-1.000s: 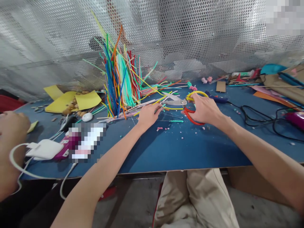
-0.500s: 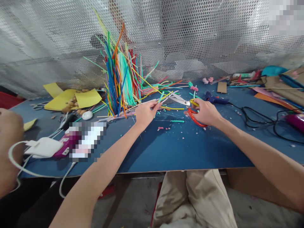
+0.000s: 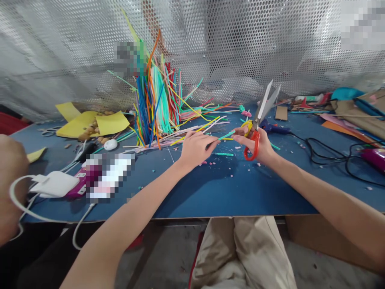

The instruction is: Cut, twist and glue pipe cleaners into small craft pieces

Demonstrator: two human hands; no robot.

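Note:
My left hand pinches a short turquoise pipe cleaner, its free end pointing toward my right hand. In my right hand hang scissors with red and yellow handles, their blades apart and tipped up and away. The thumb and fingertips of that hand come close to the turquoise piece; whether they touch it I cannot tell. Below lies another short turquoise piece on the blue table, among small scraps. Behind my left hand stands a big bundle of coloured pipe cleaners.
A purple glue gun with a black cord lies beyond my right hand. Left are yellow sheets, a white charger with cables, and another person's arm. Perforated metal mesh stands along the back.
The scissors have swung from pointing left to pointing up, staying in my right hand. My left hand has moved right and slightly nearer, bringing the turquoise piece close to my right fingertips.

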